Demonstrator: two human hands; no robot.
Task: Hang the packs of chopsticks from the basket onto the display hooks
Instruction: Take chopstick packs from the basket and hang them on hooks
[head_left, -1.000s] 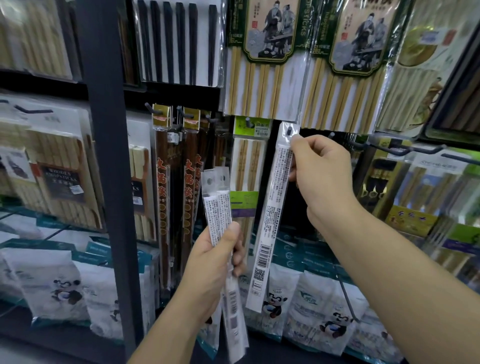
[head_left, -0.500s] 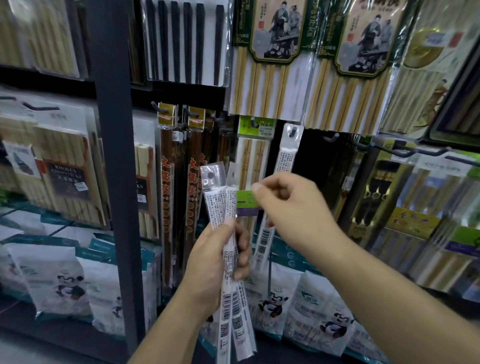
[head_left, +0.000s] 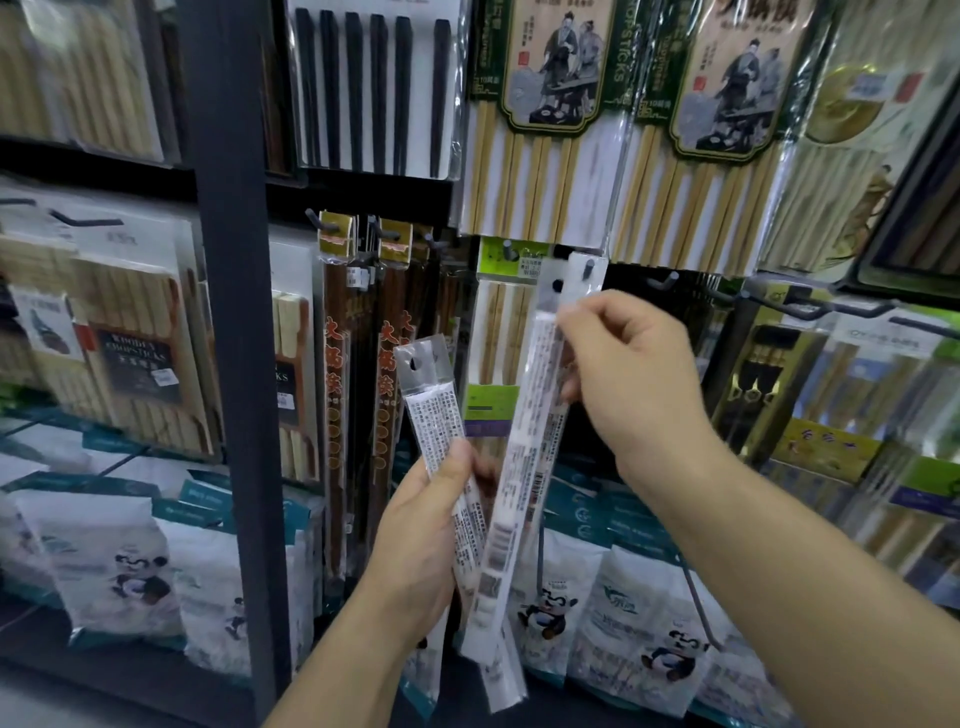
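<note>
Missing the hook (head_left: 588, 268) looks easy, tbh: one pack (head_left: 535, 426) is pinched by the right hand (head_left: 634, 384) just below it, hole maybe misaligned (blurry). Spare packs (head_left: 434, 415) are gripped by the left hand (head_left: 426, 530), lower-left of it.

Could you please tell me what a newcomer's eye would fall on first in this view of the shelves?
First come the two hands in the middle: the right hand pinches a long white pack whose top is close to a hook, while the left hand grips more white packs lower down. Next are the large green-bordered chopstick packs hanging along the top, and the panda-printed bags at the bottom.
</note>
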